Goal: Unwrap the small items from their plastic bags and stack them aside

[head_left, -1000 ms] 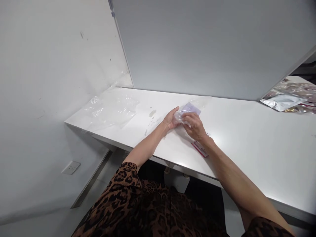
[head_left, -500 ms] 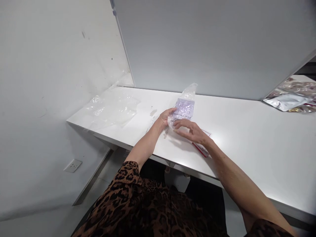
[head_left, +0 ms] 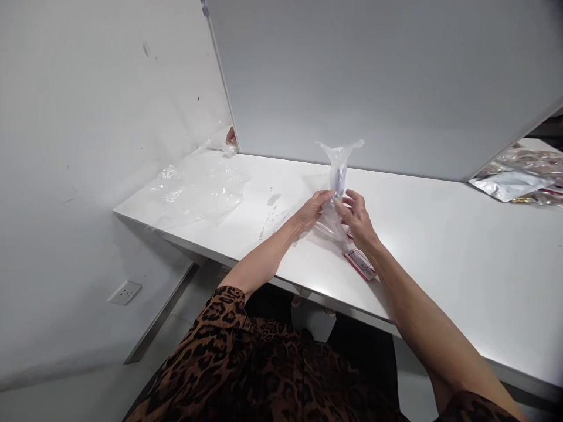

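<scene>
Between my hands a clear plastic bag (head_left: 338, 157) stands on edge above the table, with a purple item showing faintly inside it. My left hand (head_left: 313, 210) grips the bag's left side, its fingers closed on the film. From the right, my right hand (head_left: 355, 218) pinches the bag between thumb and fingers. The bag's lower end hangs down toward the tabletop. Just below my right hand lies a flat red-and-white packet (head_left: 360, 264), partly covered by my wrist.
Loose clear plastic sheeting (head_left: 197, 187) spreads over the table's left end. Behind the white table (head_left: 461, 252) rises a grey partition (head_left: 373, 88). Another person's hand (head_left: 231, 136) shows at its left edge. Silver and coloured foil bags (head_left: 510, 183) lie at the far right.
The bag has turned from lying face-up to standing on edge. My right hand has moved up and closed on it. A second person's hand has appeared by the partition.
</scene>
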`<control>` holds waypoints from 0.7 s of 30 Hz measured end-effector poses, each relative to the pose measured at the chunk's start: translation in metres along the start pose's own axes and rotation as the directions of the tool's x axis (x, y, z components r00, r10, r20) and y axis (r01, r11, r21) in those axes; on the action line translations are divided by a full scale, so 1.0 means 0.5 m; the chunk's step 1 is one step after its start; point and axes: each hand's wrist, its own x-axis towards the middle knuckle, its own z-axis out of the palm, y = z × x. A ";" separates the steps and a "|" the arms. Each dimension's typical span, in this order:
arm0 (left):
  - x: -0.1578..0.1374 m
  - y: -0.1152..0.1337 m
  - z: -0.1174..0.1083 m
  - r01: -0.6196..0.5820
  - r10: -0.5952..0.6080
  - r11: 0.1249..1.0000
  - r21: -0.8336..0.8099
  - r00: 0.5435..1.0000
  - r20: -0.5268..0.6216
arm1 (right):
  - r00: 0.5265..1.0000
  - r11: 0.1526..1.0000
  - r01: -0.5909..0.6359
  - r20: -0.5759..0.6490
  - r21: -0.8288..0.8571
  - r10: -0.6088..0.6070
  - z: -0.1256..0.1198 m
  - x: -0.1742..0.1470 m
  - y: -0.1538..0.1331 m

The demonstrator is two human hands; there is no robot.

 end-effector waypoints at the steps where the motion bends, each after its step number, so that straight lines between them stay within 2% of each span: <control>1: 0.001 -0.005 0.000 -0.032 0.033 0.999 0.038 0.999 -0.038 | 0.999 0.998 -0.041 -0.001 0.036 0.042 -0.004 0.003 -0.001; 4: 0.002 -0.015 0.003 -0.086 0.093 0.990 0.111 0.994 -0.059 | 0.994 0.991 -0.101 -0.041 0.089 0.105 -0.012 0.007 -0.008; 7: 0.004 -0.019 0.007 -0.138 0.144 0.980 0.142 0.989 -0.031 | 0.995 0.993 -0.070 -0.068 0.096 0.077 -0.012 0.004 -0.018; 9: 0.005 -0.019 0.008 -0.133 0.138 0.977 0.165 0.990 -0.014 | 0.994 0.988 -0.054 -0.083 0.141 0.066 -0.009 0.002 -0.022; 12: 0.009 -0.010 0.004 -0.109 0.126 0.982 0.153 0.987 -0.102 | 0.984 0.961 -0.028 -0.162 0.275 0.075 -0.009 0.008 -0.021; 15: 0.012 0.012 -0.006 -0.122 0.115 0.993 -0.004 0.947 -0.299 | 0.966 0.897 0.012 -0.237 0.441 0.104 -0.018 0.025 -0.016; 17: 0.011 0.029 -0.012 -0.097 0.027 0.981 -0.167 0.927 -0.374 | 0.959 0.845 -0.005 -0.236 0.534 0.155 -0.026 0.034 -0.014; 19: 0.007 0.044 -0.015 -0.068 -0.060 0.947 -0.314 0.922 -0.381 | 0.958 0.797 -0.054 -0.193 0.602 0.210 -0.033 0.041 -0.011; 21: 0.000 0.053 -0.014 -0.045 -0.100 0.917 -0.396 0.936 -0.338 | 0.960 0.755 -0.090 -0.147 0.650 0.240 -0.042 0.044 -0.008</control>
